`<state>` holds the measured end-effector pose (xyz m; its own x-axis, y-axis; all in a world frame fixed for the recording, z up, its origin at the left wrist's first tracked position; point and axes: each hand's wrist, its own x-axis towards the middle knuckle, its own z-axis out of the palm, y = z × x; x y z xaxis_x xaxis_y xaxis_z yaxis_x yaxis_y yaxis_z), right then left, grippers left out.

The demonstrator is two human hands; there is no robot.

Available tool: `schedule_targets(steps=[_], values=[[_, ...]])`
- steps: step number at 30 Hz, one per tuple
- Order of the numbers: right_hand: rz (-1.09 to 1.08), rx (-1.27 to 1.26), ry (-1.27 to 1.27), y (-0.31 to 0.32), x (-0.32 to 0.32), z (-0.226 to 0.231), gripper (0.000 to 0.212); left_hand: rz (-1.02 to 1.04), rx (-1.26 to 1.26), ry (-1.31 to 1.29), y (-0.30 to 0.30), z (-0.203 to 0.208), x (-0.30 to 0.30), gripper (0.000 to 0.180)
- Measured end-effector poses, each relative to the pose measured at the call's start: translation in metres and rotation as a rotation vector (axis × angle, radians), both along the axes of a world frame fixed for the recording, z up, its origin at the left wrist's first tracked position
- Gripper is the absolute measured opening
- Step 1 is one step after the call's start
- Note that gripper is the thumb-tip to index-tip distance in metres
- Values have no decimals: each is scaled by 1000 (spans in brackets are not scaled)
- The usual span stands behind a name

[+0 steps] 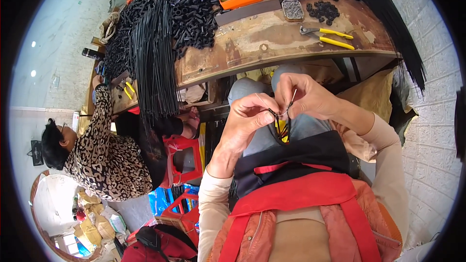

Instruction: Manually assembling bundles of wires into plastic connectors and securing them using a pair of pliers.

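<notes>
Mid-frame, above the lap: left hand (249,115) and right hand (307,98) meet over a narrow black loop (277,139) with a thin pale wire (294,95). Left fingers: thumb and forefinger pinch beside one upper end of the loop. Right fingers: pressed together at the opposite end, where the wire stands up. Exact contact under the fingertips — cannot tell.

Progress, as judged: partway. Done — the wire appears to bridge the two black ends, with a short pale span visible between them. Left — the ends look unjoined, and pale tails project upward on both sides, untrimmed. Whether any knot or twist exists is too small to resolve.

Upper right of centre, on the wooden surface (238,53): yellow-handled pliers (337,43), not in use; a small container (293,20) of grey bits; a patch of little black parts (324,12). Top centre: orange tin (244,3). Upper left: large heap of black tubular pieces (194,19), with a bundle of black rods (154,63) hanging over the edge. Left of frame: co-worker in patterned top (111,165), an arm reaching toward the surface.
</notes>
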<state>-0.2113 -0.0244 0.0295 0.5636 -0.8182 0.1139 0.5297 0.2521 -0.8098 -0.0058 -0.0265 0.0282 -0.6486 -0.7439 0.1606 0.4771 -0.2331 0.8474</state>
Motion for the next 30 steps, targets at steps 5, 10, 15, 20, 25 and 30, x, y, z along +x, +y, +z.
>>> schedule_targets(steps=[5,10,15,20,25,30], values=[[-214,-104,58,-1,-11,-5,23,180,4,-213,2,-4,-13,17],[-236,-129,96,0,-37,1,24,1,69,-156,-13,-16,-32,18],[-378,-239,383,-39,-82,2,14,112,105,-190,-44,-13,-65,18],[-968,-706,1232,-93,-159,-40,15,173,107,-372,-72,-17,-75,9],[-1018,-755,1625,-118,-174,-56,18,53,191,-299,-85,-20,-90,14],[-981,-756,1628,-123,-177,-60,19,-13,148,-294,-82,-17,-91,17]])
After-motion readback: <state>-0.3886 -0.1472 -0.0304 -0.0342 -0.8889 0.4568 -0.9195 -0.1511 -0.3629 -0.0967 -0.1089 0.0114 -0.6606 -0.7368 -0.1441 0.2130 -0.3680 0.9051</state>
